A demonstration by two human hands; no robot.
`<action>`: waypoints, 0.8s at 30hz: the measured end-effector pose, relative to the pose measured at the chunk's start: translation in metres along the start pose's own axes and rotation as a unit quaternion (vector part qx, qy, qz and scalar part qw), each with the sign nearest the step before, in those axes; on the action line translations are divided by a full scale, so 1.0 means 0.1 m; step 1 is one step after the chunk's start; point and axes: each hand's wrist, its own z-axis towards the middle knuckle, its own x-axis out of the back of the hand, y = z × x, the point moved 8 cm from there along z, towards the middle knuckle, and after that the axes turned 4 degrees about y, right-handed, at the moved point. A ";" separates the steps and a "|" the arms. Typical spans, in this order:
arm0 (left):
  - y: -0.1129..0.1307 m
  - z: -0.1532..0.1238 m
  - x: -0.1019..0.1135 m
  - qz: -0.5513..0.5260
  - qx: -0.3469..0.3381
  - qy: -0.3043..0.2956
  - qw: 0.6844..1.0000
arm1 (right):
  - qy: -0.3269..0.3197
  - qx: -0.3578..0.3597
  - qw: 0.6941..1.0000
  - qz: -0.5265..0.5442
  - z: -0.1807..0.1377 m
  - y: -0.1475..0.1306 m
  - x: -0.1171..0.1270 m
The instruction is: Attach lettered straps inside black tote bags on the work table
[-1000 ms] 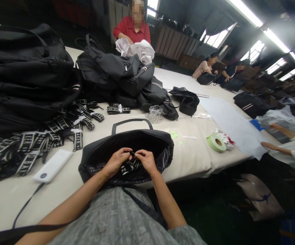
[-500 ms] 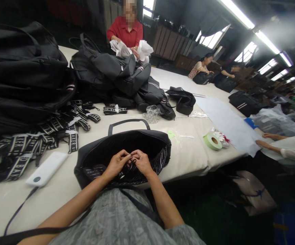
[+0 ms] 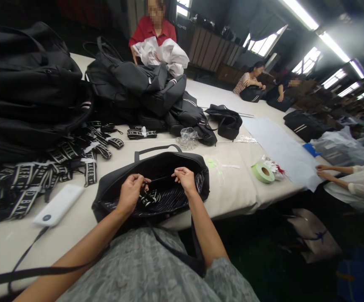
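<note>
A black bag (image 3: pixel 113 180) lies wide open on the table in front of me, its handle loop (image 3: pixel 157 147) at the far side and a printed lining showing inside. Both of my hands are over its mouth with pinched fingers. Between my left hand (image 3: pixel 131 191) and my right hand (image 3: pixel 185 180) a thin dark cord runs nearly straight, gripped at each end. Beneath my left fingers, a black-and-white lettered strap (image 3: pixel 152 198) rests in the bag. Small details at my left fingertips are hard to make out.
Black bags (image 3: pixel 157 84) are piled at the back and left. Lettered straps (image 3: pixel 27 188) and a white power bank (image 3: pixel 59 204) lie left. Green tape (image 3: pixel 263 172) is to the right. A co-worker in red (image 3: pixel 155 31) handles white paper; another's hands (image 3: pixel 326 173) are at right.
My hands were together over the bag and have moved apart, left and right, with the thin cord now stretched between them. The lettered strap inside the bag shows more clearly.
</note>
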 end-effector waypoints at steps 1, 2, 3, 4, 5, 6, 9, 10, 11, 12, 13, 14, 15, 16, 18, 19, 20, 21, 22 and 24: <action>0.00 0.04 0.03 -0.001 0.002 0.012 1.000 | -0.014 -0.010 1.000 -0.001 0.02 0.02 -0.04; -0.02 0.08 0.06 -0.001 0.005 0.024 1.000 | -0.033 -0.023 0.999 -0.005 0.02 0.05 -0.10; -0.04 0.12 0.08 0.001 0.006 0.035 0.999 | -0.057 -0.037 0.998 -0.010 0.01 0.08 -0.15; -0.07 0.15 0.10 0.004 0.007 0.044 0.999 | -0.085 -0.053 0.995 -0.019 -0.02 0.12 -0.20; -0.09 0.18 0.12 0.007 0.006 0.053 0.999 | -0.115 -0.071 0.990 -0.029 -0.07 0.17 -0.25; -0.11 0.20 0.13 0.011 0.002 0.060 0.998 | -0.149 -0.090 0.984 -0.035 -0.13 0.21 -0.30; -0.11 0.20 0.12 0.033 -0.018 0.064 0.997 | -0.221 -0.149 0.964 0.016 -0.28 0.30 -0.36; -0.08 0.19 0.10 0.046 -0.026 0.057 0.997 | -0.227 -0.168 0.957 0.066 -0.30 0.30 -0.36; -0.05 0.18 0.06 0.061 -0.035 0.044 0.997 | -0.221 -0.186 0.949 0.127 -0.30 0.29 -0.35; -0.01 0.17 0.01 0.077 -0.044 0.025 0.996 | -0.204 -0.202 0.938 0.192 -0.28 0.28 -0.33; 0.03 0.17 -0.06 0.094 -0.054 0.000 0.994 | -0.182 -0.217 0.924 0.256 -0.25 0.27 -0.30; 0.07 0.17 -0.14 0.111 -0.063 -0.027 0.991 | -0.156 -0.229 0.909 0.313 -0.22 0.27 -0.27; 0.09 0.18 -0.23 0.127 -0.071 -0.055 0.988 | -0.127 -0.238 0.894 0.359 -0.18 0.27 -0.23; 0.10 0.20 -0.32 0.143 -0.075 -0.080 0.984 | -0.097 -0.244 0.881 0.393 -0.15 0.29 -0.18; 0.07 0.26 -0.48 0.170 -0.072 -0.122 0.975 | -0.039 -0.240 0.870 0.428 -0.08 0.33 -0.07; 0.03 0.29 -0.55 0.181 -0.064 -0.137 0.972 | -0.018 -0.231 0.873 0.428 -0.06 0.36 -0.02; -0.02 0.33 -0.62 0.189 -0.055 -0.149 0.969 | -0.001 -0.218 0.883 0.417 -0.04 0.39 0.03; -0.07 0.36 -0.67 0.194 -0.045 -0.157 0.967 | 0.013 -0.201 0.899 0.388 -0.03 0.42 0.07; -0.13 0.39 -0.71 0.196 -0.033 -0.162 0.967 | 0.026 -0.183 0.919 0.349 -0.02 0.46 0.11; -0.21 0.41 -0.77 0.189 -0.011 -0.165 0.968 | 0.050 -0.157 0.951 0.262 0.00 0.57 0.16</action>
